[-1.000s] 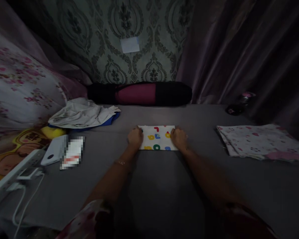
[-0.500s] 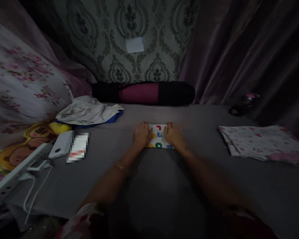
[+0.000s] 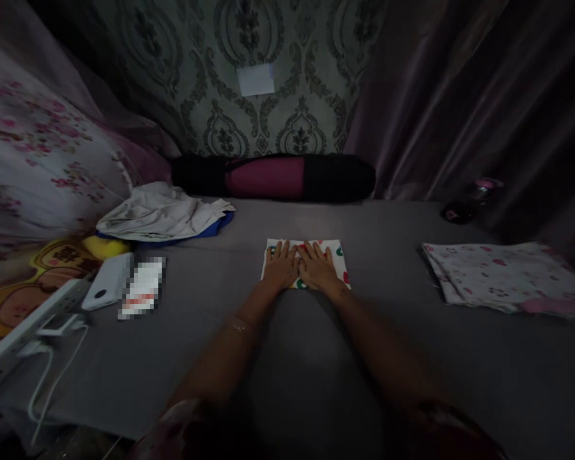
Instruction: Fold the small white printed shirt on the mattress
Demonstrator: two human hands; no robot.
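Observation:
A white cloth with colourful printed shapes [image 3: 336,260] lies flat in a folded rectangle on the grey-covered surface [image 3: 311,351]. My left hand [image 3: 280,265] presses flat on its left half, fingers spread and pointing away from me. Beside it, my right hand [image 3: 317,265] rests palm down on the middle and right part, its fingers also spread. The two hands meet or nearly meet at the thumbs. Much of the cloth's middle is hidden under them.
To the left lie crumpled pale cloth [image 3: 160,211], a white power bank [image 3: 108,281], a blurred-out packet [image 3: 142,287] and a power strip [image 3: 38,319]. A black and maroon roll [image 3: 268,177] sits along the wall. Folded patterned fabric [image 3: 498,275] and a bottle [image 3: 469,201] are right.
Both hands have come inward from the cloth's side edges and flattened onto its middle. Its left and right ends now show outside the hands. The view has shifted slightly.

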